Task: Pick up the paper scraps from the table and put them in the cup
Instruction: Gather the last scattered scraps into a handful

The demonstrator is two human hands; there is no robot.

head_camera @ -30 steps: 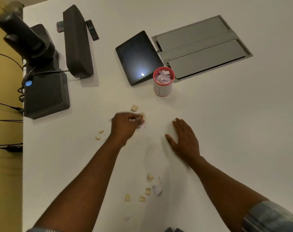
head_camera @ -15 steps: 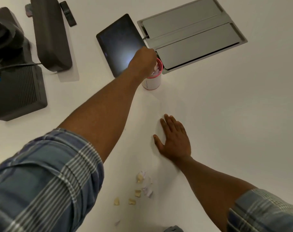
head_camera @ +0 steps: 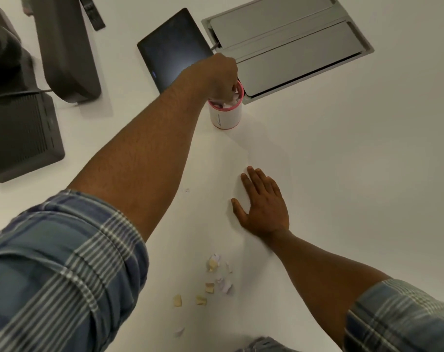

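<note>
The left hand [head_camera: 219,77] is right over the cup [head_camera: 225,113], knuckles up, fingers curled down into the mouth. Can't really tell if it's pinching a scrap or has let go, the fingertips are buried in the paper at the rim. The arm is stretched out long across the table [head_camera: 342,161], rolled plaid sleeve [head_camera: 63,270] filling the near left corner.

Going left to right: dark gear sits along the left edge, then a tablet [head_camera: 172,49], then the cup, which touches or nearly touches the corner of a grey floor-box-type panel [head_camera: 287,44]. The cup looks pretty full already, white and pinkish bits heaped up to the pink rim.

So progress-wise, a good chunk seems done, but not finished. A cluster of scraps [head_camera: 216,278] is sitting near the table's front edge between the two arms, yellowish and pale ones, plus a tiny stray bit [head_camera: 187,190] beside the left forearm and one pale piece [head_camera: 179,331] lower down.

The right hand [head_camera: 262,207] lies flat on the table, palm down, fingers together, holding nothing, well apart from the cup. Looks like it's only bracing.
</note>
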